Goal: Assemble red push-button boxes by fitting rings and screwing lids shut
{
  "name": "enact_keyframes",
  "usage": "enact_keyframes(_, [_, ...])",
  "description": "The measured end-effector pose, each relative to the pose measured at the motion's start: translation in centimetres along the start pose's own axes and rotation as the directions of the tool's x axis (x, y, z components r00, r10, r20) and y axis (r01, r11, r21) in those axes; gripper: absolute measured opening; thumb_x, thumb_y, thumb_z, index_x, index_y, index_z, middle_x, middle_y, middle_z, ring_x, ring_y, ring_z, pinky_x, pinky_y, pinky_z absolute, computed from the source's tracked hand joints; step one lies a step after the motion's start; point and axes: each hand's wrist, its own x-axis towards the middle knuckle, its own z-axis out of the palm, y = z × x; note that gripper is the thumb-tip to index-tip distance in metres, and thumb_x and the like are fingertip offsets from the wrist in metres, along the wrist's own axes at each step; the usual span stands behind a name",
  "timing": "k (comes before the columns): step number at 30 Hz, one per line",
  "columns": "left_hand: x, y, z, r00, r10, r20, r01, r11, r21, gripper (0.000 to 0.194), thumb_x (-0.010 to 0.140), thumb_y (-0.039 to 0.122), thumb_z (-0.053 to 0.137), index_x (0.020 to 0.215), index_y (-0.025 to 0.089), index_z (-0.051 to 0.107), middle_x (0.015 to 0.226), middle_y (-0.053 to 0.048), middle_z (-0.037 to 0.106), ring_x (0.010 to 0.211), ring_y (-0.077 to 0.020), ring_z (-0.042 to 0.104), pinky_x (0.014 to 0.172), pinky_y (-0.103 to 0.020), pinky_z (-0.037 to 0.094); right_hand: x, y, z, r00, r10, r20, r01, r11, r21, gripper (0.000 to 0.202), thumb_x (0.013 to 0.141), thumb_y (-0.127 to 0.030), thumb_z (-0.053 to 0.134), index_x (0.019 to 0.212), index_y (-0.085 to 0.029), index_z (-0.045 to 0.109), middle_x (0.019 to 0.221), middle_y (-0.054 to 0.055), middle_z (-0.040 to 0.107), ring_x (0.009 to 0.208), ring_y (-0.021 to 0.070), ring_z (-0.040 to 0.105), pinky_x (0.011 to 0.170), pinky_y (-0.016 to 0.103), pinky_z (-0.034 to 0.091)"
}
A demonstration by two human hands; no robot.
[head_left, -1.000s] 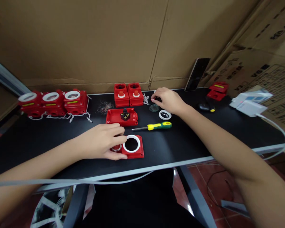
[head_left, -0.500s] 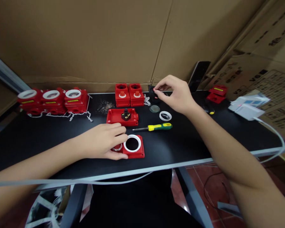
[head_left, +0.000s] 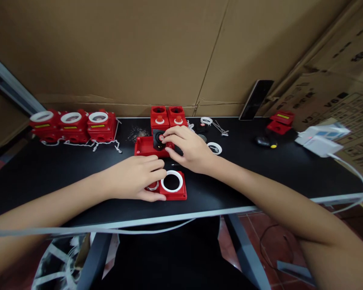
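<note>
red cover (head_left: 174, 196) partly hidden, arms (head_left: 75, 194) cropped

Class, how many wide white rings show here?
6 rings: three atop the leftmost red boxes, one on the red cover under the left hand, one beside and one beyond the right hand. Others may be hidden.

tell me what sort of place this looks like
Probably a small assembly or repair bench: a long black tabletop, three boxy red plastic-looking housings in a row, and an open, shallow rectangular red casing.

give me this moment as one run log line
left hand: holding red cover | right hand: holding black part at red tray | far left: three red boxes
</note>
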Motion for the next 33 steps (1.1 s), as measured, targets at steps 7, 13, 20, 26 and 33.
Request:
enact_keyframes(7, [0.1,0.2,0.0,1.0,-0.021,-0.007,0.021,1.0,-0.018,0.038,0.108,0.054,0.082,0.094,0.023,0.065,0.092,-0.003,0.069,0.078,-0.0228,0.061,0.071,-0.035,0.049,0.0,0.0,-0.3,0.999,0.006,0.047,-0.006,1.0,-0.016,0.03,0.109,-0.021,0.061,0.136,-0.024,0.073,0.149,0.017,0.076,0.135,0.0396,0.073,0.118,0.065,0.059])
enact_keyframes(13, [0.1,0.1,0.1,1.0,-0.015,-0.003,0.015,1.0,-0.015,0.038,0.108,0.054,0.083,0.095,0.022,0.066,0.092,-0.003,0.07,0.077,-0.0228,0.061,0.07,-0.035,0.05,-0.4,0.0,-1.0,0.992,-0.077,0.102,0.074,0.997,0.031,0.052,0.112,-0.025,0.06,0.164,-0.02,0.061,0.168,0.023,0.067,0.156,0.0395,0.064,0.132,0.067,0.052])
enact_keyframes(20, [-0.2,0.0,0.1,0.999,-0.04,0.016,0.041,0.999,-0.026,0.037,0.106,0.053,0.085,0.097,0.023,0.067,0.091,-0.003,0.07,0.079,-0.0238,0.064,0.073,-0.035,0.052,-0.4,0.2,-0.8,0.978,-0.104,0.179,0.098,0.994,0.038,0.064,0.116,-0.041,0.061,0.176,-0.021,0.051,0.18,0.024,0.056,0.169,0.0399,0.052,0.139,0.07,0.044])
enact_keyframes(26, [-0.2,-0.1,0.0,0.999,-0.04,0.012,0.04,0.998,-0.042,0.036,0.107,0.052,0.084,0.097,0.023,0.066,0.093,-0.003,0.07,0.079,-0.0235,0.064,0.073,-0.035,0.053,0.5,0.1,-0.7,0.972,-0.097,0.215,0.097,0.995,0.009,0.059,0.117,-0.044,0.059,0.171,-0.021,0.057,0.179,0.024,0.057,0.169,0.0407,0.052,0.138,0.07,0.044])
enact_keyframes(33, [0.0,0.0,-0.1,1.0,-0.028,0.013,0.028,1.0,-0.005,0.041,0.102,0.052,0.091,0.096,0.022,0.064,0.092,-0.002,0.069,0.077,-0.0226,0.065,0.071,-0.034,0.054,0.5,0.0,-0.4,0.97,-0.089,0.225,0.093,0.996,-0.006,0.057,0.119,-0.047,0.055,0.169,-0.02,0.06,0.176,0.025,0.059,0.167,0.0408,0.053,0.136,0.069,0.046])
